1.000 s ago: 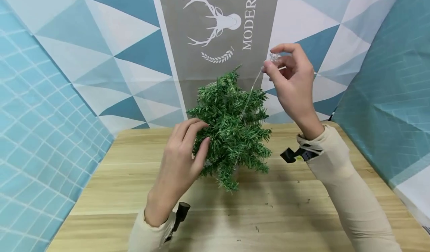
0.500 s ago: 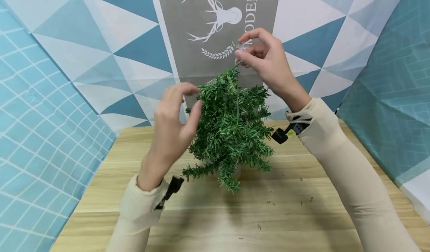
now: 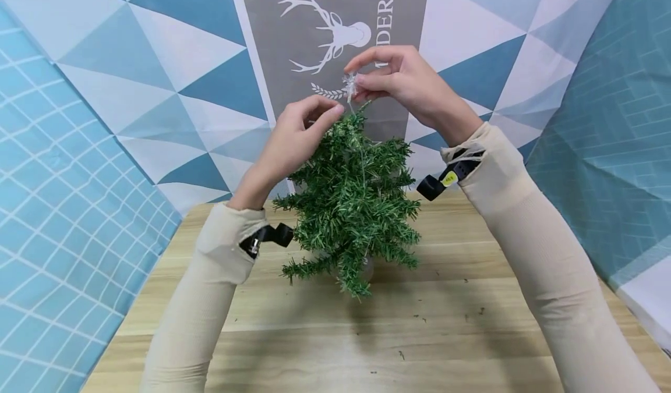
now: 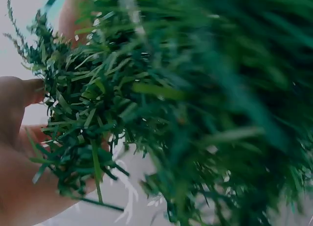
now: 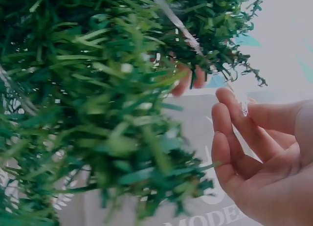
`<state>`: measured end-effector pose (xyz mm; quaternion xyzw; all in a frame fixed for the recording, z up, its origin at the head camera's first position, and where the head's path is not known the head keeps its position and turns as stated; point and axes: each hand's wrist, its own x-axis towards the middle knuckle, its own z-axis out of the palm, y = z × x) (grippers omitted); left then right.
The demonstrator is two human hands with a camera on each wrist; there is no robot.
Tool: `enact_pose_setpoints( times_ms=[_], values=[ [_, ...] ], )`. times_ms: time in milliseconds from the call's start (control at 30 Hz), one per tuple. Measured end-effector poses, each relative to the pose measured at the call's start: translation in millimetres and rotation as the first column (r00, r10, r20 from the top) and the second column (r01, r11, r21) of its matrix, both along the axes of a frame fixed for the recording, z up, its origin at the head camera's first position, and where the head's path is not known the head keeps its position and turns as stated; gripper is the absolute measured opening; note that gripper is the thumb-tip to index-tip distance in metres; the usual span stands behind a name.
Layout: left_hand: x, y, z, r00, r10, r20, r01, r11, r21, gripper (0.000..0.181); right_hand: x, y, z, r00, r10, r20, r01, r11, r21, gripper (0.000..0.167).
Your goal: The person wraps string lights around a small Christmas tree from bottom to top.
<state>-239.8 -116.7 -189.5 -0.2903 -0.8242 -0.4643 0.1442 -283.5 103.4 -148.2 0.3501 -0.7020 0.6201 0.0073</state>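
Observation:
A small artificial Christmas tree (image 3: 356,195) stands on the table. Above its tip, my right hand (image 3: 403,84) pinches a small bundle of thin clear wire (image 3: 350,85) between thumb and fingers. From the bundle a strand runs down to the tree; a length of this strand (image 5: 178,25) crosses the needles in the right wrist view. My left hand (image 3: 296,134) is at the upper left of the tree, thumb and fingertips close together beside the top. Greenery hides those fingertips in the left wrist view, so whether they grip a twig or the strand is unclear.
The wooden table (image 3: 293,346) carries several loose needle bits (image 3: 416,317) in front of the tree. A printed cloth (image 3: 209,73) with triangles and a deer head hangs close behind it. Tile-patterned sheets (image 3: 68,206) line the sides.
My right hand has carried the wire bundle leftward from the right of the tree to above its tip. The left hand has risen from the tree's middle to near the top.

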Motion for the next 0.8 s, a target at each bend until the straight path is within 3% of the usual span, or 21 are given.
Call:
enact_pose_setpoints(
  times_ms=[133, 267, 400, 533, 667, 800],
  values=[
    [-10.9, 0.2, 5.0, 0.994, -0.091, 0.064, 0.087, 0.995, 0.055, 0.029, 2.3, -7, 4.3, 0.997, -0.021, -0.081, 0.025, 0.998, 0.050, 0.020],
    [-14.0, 4.0, 4.4, 0.988, -0.142, 0.061, 0.133, 0.982, 0.130, 0.026, 5.2, -13, 1.7, 0.987, -0.047, -0.157, 0.053, 0.998, 0.036, 0.019],
    [-15.3, 8.3, 0.3, 0.990, -0.141, 0.016, 0.135, 0.969, 0.206, 0.022, 7.5, -15, -1.6, 0.984, -0.029, -0.174, 0.024, 0.999, -0.028, 0.018],
    [-14.8, 11.6, -4.6, 0.990, -0.140, -0.027, 0.143, 0.953, 0.266, 0.017, 13.3, -12, -4.6, 0.975, -0.060, -0.216, 0.063, 0.998, 0.010, 0.020],
    [-11.4, 14.5, -6.9, 0.987, -0.146, -0.072, 0.161, 0.935, 0.315, 0.016, 22.2, -6, -6.9, 0.940, -0.137, -0.314, 0.187, 0.973, 0.133, 0.023],
    [-5.1, 13.8, -8.2, 0.989, -0.098, -0.107, 0.128, 0.941, 0.314, 0.019, 29.7, -3, -8.6, 0.895, -0.162, -0.416, 0.270, 0.938, 0.216, 0.019]
  ],
)
